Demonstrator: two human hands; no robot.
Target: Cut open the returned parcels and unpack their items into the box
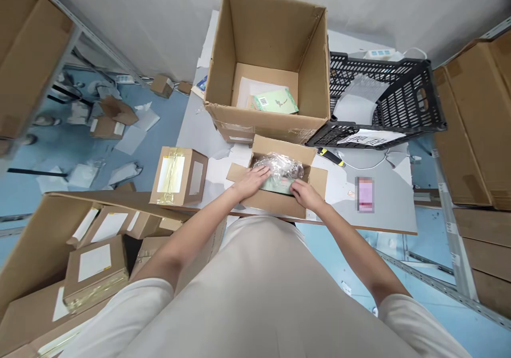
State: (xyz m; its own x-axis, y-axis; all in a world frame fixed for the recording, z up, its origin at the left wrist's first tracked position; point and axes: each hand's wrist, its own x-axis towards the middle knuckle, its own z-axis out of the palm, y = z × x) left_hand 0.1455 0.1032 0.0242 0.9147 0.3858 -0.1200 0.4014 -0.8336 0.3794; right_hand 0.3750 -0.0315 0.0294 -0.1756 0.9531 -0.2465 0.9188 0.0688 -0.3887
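A small open cardboard box (279, 201) sits at the near edge of the grey table (395, 209). Inside it lie a pale green packet (275, 185) and crinkled clear plastic wrap (279, 165). My left hand (250, 181) rests on the box's left flap with fingers reaching onto the green packet. My right hand (306, 193) presses on the packet's right side inside the box. Behind it stands a large open carton (271, 55) with a green packet (273, 102) and white sheets at its bottom.
A sealed taped box (179, 176) stands left of the small one. A black plastic crate (383, 100) with bubble wrap sits at right, a yellow-black cutter (331, 157) before it, and a pink item (365, 193). Stacked parcels (93, 265) fill the lower left. Cartons line both shelves.
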